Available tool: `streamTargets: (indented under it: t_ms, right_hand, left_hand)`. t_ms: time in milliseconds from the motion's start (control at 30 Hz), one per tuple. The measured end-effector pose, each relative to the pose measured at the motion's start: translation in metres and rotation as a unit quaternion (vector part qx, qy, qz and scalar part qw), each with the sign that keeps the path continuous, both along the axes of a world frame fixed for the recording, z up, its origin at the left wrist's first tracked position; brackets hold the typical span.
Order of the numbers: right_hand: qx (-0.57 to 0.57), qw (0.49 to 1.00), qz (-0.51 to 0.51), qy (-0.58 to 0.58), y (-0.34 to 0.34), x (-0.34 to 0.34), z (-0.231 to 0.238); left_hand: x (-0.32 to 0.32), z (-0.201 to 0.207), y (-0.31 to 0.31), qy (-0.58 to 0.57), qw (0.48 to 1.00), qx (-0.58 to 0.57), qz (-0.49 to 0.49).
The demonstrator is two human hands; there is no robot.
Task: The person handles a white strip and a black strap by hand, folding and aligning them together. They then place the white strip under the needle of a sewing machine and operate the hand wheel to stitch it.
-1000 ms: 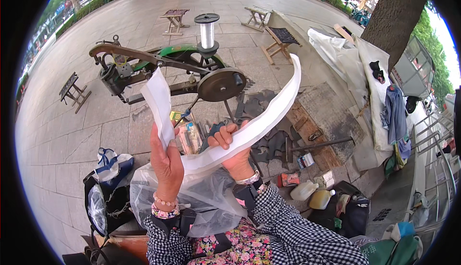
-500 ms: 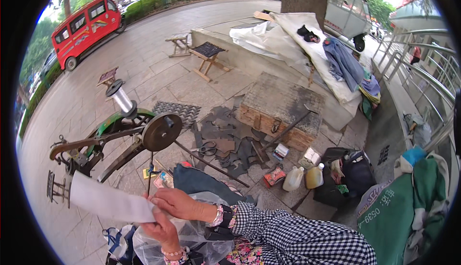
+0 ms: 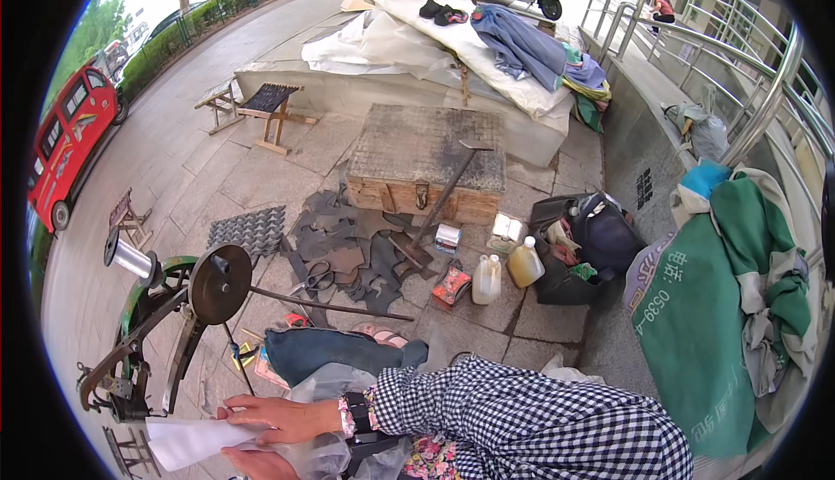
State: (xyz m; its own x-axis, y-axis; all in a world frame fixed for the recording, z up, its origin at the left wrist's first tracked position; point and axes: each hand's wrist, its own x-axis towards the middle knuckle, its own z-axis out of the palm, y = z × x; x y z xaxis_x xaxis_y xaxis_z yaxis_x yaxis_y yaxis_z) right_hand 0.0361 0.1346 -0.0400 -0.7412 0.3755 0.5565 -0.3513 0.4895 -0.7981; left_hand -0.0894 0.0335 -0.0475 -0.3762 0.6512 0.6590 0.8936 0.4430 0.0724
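Observation:
A plain white sheet [image 3: 187, 443], slightly curled, is held low at the left of the head view. Across its near end lies my right hand [image 3: 291, 417], fingers and thumb closed on its upper edge. My left hand [image 3: 261, 463] grips the sheet from below, partly cut off by the lower border of the picture. Just beyond the sheet stands a hand-cranked sewing machine [image 3: 178, 328] with a dark round wheel [image 3: 221, 285] and a spool of pale thread [image 3: 132, 258]. Clear plastic [image 3: 330, 384] and a dark cloth [image 3: 326, 356] lie beside my wrists.
Dark leather scraps [image 3: 348, 254] with scissors [image 3: 315, 278] spread over the paving. A hammer-like tool [image 3: 448, 193] leans on a wooden chest [image 3: 426, 154]. Two bottles [image 3: 487, 280], a black bag [image 3: 565, 284] and a green tarp [image 3: 696, 332] lie to the right. Folding stools [image 3: 270, 110] stand far left.
My view has swung to the right and down. Both hands and the white sheet now appear lower; my right hand lies flatter across the sheet, and my left hand is partly out of the picture.

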Motion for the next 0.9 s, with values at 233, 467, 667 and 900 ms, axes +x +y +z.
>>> streamTargets:
  t_ms: [233, 467, 667, 900]
  right_hand:
    - [-0.157, 0.986, -0.017, 0.05, 0.004, -0.008, -0.009]
    - [-0.062, 0.996, -0.057, 0.028, 0.009, 0.004, -0.005]
    - [0.003, 0.995, -0.075, 0.068, -0.003, 0.012, 0.004]
    - [0.037, 0.998, -0.05, -0.014, 0.016, 0.01, -0.034]
  left_hand:
    - [0.009, -0.001, 0.02, -0.079, 0.993, 0.058, -0.073]
    - [0.011, -0.012, 0.035, -0.164, 0.972, 0.111, -0.129]
    - [0.005, -0.025, 0.029, -0.235, 0.947, 0.156, -0.154]
    - [0.0, -0.054, 0.028, -0.329, 0.904, 0.19, -0.195]
